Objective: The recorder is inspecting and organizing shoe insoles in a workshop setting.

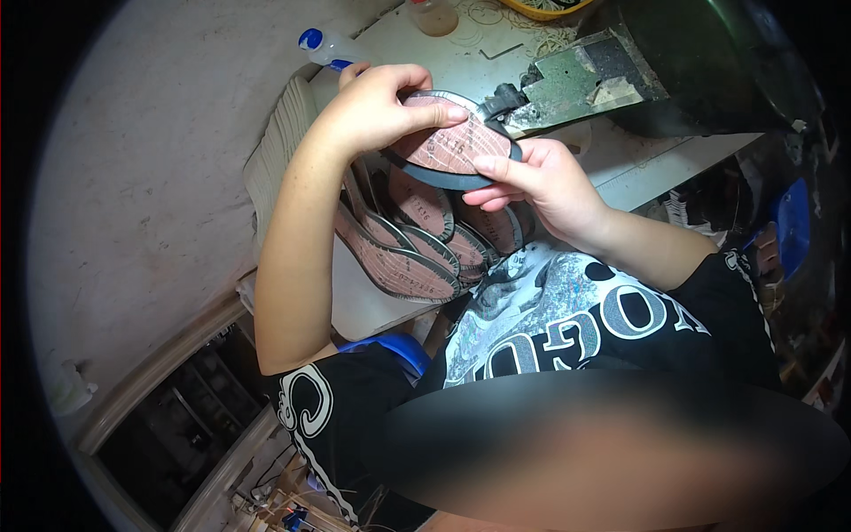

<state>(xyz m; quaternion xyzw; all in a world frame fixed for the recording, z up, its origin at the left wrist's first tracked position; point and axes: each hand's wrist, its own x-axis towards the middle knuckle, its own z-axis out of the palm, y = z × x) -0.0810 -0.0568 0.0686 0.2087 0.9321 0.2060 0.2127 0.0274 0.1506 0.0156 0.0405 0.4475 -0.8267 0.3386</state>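
Observation:
A shoe insole (452,146) with a reddish-brown, marked face and a black band along its rim is held up between both hands, close to the machine head. My left hand (377,111) grips its far left side, the thumb lying across the face and the fingers partly hidden behind. At the right edge my right hand (554,182) pinches the insole, thumb on top and fingers underneath. Beyond it, the dark working end (503,102) of a green machine (589,80) sits right by the rim; whether they touch I cannot tell. Several similar insoles (399,262) lie heaped below my hands.
A long row of stacked pale soles (284,146) runs along the wall side of the white table (620,173). Farther back are a blue-capped bottle (328,44), a jar (433,16), an L-shaped hex key (503,52) and a yellow basket (545,9). Blue plastic (396,353) shows beside my left arm.

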